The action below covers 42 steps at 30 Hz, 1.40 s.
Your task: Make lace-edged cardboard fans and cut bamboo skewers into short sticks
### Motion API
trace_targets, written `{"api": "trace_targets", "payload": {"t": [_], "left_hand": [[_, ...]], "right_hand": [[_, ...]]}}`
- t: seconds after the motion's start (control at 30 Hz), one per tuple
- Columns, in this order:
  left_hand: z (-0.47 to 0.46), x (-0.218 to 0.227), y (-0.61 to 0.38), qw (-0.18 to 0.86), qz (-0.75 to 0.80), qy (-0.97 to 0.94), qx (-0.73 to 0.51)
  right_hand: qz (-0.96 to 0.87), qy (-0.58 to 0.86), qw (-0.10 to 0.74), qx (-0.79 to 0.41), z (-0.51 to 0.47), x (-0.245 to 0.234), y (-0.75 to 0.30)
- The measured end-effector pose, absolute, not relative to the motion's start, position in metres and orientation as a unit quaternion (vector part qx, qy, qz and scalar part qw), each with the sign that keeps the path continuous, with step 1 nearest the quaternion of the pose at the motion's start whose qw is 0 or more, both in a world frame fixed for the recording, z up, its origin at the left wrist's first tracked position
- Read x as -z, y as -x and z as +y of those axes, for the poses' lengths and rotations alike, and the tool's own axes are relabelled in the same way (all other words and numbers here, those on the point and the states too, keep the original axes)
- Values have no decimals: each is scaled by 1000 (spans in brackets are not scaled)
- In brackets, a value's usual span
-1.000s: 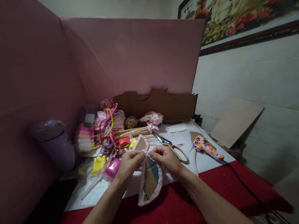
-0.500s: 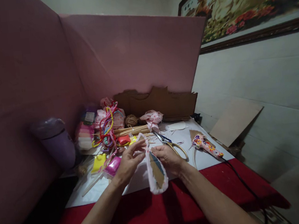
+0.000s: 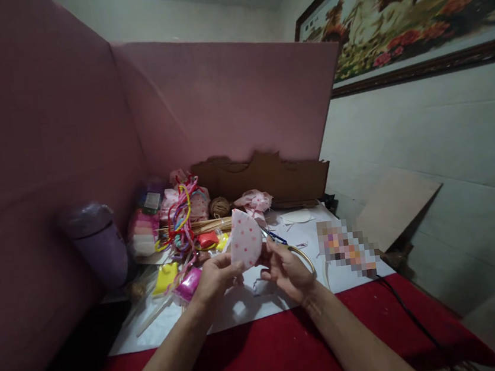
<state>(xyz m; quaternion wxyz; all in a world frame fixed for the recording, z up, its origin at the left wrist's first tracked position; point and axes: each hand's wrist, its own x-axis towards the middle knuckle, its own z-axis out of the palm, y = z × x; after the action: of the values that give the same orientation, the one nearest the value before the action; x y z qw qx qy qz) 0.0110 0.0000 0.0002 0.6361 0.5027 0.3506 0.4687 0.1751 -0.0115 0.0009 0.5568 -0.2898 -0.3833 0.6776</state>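
Observation:
Both my hands hold up a leaf-shaped cardboard piece covered in pink dotted fabric [image 3: 245, 239], its fabric side facing me. My left hand [image 3: 213, 280] pinches its lower left edge, and my right hand [image 3: 286, 270] grips its lower right edge. The piece stands upright above a white sheet [image 3: 243, 308] on the red tablecloth [image 3: 267, 362]. Gold-handled scissors [image 3: 297, 254] lie just behind my right hand.
Craft supplies crowd the back left: coloured cords [image 3: 179, 217], wooden sticks [image 3: 209, 224], a twine ball [image 3: 219, 206], pink fabric [image 3: 253, 201], yellow and magenta packets [image 3: 175, 277]. A purple jar [image 3: 97, 241] stands at left. Cut cardboard [image 3: 268, 174] leans on the pink screen [image 3: 228, 98]. A black cord [image 3: 412, 318] runs off right.
The piece was turned over and lifted: its cardboard back faced me before, now the dotted fabric side does. My hands shifted from its top to its lower edges.

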Motion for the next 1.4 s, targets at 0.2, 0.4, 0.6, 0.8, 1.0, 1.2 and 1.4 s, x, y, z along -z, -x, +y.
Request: {"api": "trace_targets", "payload": {"t": [0.2,0.4,0.6,0.8,1.0,1.2,1.4], "left_hand": [[-6,-5,-14,659,324,-516,-441],[0,-3,-14,608,347,-508,-501],[9,-8,-5,545,372,-441,-609],[19,-9,8,527,398,-421,-621],[19,-9,8,497,412,-480,-594],[21,-7,8,461,445,-517,-568],[26,3,6,337,513,-600,-513]], "right_hand": [[-414,391,560,-602,-9,11,-174],[-442,383,557,-590,-7,17,-174],[-561,442,636,-292,-10,10,-173],[-684,404,601,-89,-17,4,-173],[-752,438,484,-88,-27,1,-169],[-836,494,240,-13,-35,-3,-180],[-798,552,243,11,-54,-10,-191]]}}
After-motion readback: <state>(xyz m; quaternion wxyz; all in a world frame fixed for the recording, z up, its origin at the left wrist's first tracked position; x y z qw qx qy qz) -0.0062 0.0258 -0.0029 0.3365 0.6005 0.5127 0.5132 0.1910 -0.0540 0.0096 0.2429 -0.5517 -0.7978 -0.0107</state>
